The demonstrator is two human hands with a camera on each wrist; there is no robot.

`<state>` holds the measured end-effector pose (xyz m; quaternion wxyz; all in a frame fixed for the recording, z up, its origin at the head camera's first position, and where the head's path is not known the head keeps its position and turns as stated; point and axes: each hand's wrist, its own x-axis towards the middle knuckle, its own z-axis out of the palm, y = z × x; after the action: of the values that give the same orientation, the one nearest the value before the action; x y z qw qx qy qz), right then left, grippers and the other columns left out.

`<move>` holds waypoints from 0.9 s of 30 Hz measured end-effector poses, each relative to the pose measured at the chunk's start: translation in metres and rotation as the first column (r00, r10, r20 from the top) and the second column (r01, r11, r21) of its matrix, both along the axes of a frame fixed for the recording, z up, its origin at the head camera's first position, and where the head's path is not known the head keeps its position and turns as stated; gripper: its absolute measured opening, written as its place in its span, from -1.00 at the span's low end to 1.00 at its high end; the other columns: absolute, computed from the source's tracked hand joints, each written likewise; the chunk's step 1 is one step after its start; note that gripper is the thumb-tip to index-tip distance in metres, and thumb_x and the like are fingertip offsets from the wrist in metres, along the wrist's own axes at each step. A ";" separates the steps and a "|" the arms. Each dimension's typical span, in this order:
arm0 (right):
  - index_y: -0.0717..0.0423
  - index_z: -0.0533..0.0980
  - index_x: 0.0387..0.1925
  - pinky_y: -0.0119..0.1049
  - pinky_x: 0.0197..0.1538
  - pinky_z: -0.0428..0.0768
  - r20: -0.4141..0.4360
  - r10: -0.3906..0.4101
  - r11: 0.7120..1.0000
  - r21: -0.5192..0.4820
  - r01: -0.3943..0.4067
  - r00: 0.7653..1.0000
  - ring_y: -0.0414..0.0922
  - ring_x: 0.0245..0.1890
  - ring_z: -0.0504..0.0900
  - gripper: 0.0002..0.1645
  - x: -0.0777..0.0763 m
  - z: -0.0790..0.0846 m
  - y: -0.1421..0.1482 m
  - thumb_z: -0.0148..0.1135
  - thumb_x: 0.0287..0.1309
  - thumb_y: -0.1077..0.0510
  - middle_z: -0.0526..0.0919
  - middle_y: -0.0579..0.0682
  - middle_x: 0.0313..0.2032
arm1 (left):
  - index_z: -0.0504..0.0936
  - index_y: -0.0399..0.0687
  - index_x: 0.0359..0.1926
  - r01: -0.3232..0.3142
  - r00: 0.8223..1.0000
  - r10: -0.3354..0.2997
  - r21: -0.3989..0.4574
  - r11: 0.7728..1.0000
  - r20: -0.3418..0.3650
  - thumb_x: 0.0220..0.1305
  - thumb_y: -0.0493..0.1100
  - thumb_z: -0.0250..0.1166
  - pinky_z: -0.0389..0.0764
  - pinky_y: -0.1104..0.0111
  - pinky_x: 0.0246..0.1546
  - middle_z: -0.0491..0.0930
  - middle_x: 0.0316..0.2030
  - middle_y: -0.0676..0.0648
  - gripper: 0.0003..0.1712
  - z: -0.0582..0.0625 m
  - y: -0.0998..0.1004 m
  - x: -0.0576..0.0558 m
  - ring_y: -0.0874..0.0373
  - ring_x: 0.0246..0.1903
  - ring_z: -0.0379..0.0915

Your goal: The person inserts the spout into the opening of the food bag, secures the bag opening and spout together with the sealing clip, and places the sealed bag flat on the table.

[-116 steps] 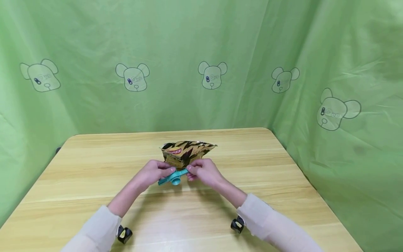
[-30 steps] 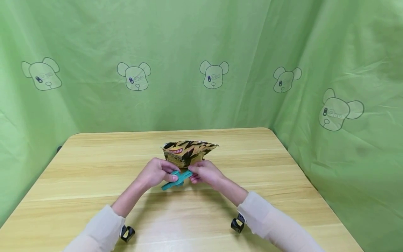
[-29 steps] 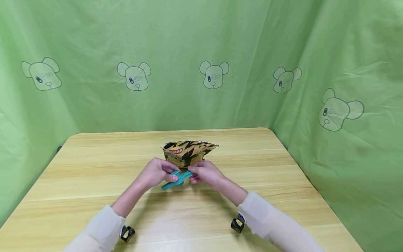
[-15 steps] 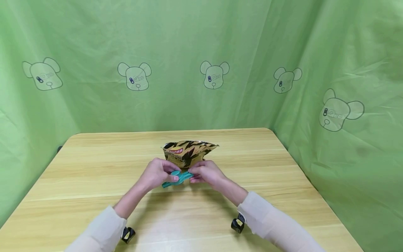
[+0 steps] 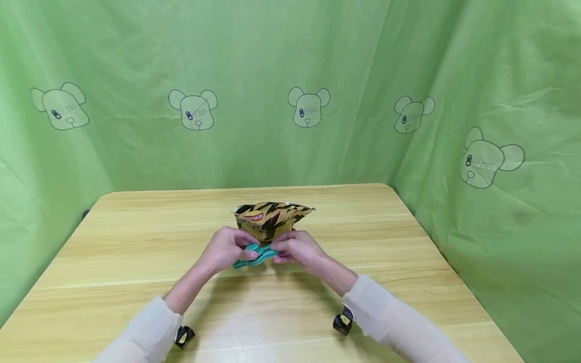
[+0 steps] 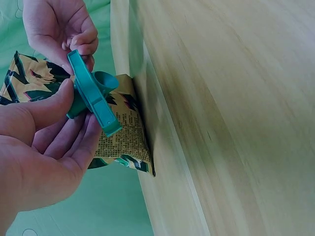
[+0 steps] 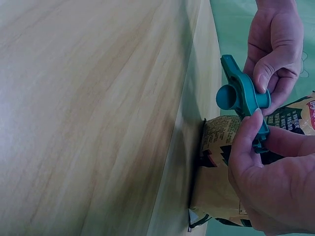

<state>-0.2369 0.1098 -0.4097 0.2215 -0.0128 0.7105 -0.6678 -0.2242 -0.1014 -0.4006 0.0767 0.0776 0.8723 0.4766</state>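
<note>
Both hands hold a teal plastic bag clip with a round spout point(image 5: 263, 258) in front of the snack bag, above the table. The left hand point(image 5: 225, 249) pinches it near the spout, thumb on the near side. At its other end, the right hand point(image 5: 297, 248) grips it between thumb and forefinger. In the left wrist view, the clip point(image 6: 93, 96) shows its long bar and flared spout mouth. The right wrist view shows the clip point(image 7: 246, 96) with a round end on either side. A gold-and-black snack bag point(image 5: 272, 220) stands just behind the hands.
A light wood-grain table point(image 5: 136, 242) lies under everything. Green curtains point(image 5: 254, 60) with bear-head prints hang behind and at the sides. A small black device point(image 5: 183, 337) sits below the left sleeve, another black device point(image 5: 342, 323) below the right.
The clip has been turned in the fingers: its spout faced the near side at first, and now a round end shows on top. The hands have shifted slightly right; the bag stays put.
</note>
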 end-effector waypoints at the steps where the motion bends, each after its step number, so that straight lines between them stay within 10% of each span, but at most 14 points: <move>1: 0.50 0.49 0.05 -0.34 -0.17 0.74 0.002 -0.001 1.000 -0.002 0.001 1.000 -0.14 -0.40 0.67 -0.61 0.000 0.000 0.000 0.28 0.23 0.36 0.66 0.10 -0.32 | 0.82 -0.06 -0.19 0.002 1.000 -0.002 0.001 1.000 0.000 0.05 -0.29 0.57 0.61 0.35 -0.31 0.79 -0.36 0.02 -0.75 0.000 0.000 0.000 0.20 -0.37 0.67; 27: 0.50 0.44 0.15 -0.34 -0.18 0.73 -0.003 -0.029 1.000 0.001 0.029 1.000 -0.13 -0.40 0.67 -0.50 0.000 -0.002 0.001 0.30 0.20 0.37 0.68 0.14 -0.29 | 0.83 -0.01 -0.16 -0.020 0.998 0.019 -0.020 1.000 -0.060 0.05 -0.28 0.57 0.66 0.30 -0.18 0.80 -0.25 0.00 -0.72 0.000 0.002 0.003 0.19 -0.23 0.67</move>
<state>-0.2373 0.1109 -0.4118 0.2106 -0.0036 0.7114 -0.6704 -0.2216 -0.0995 -0.4007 0.0465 0.0827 0.8798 0.4658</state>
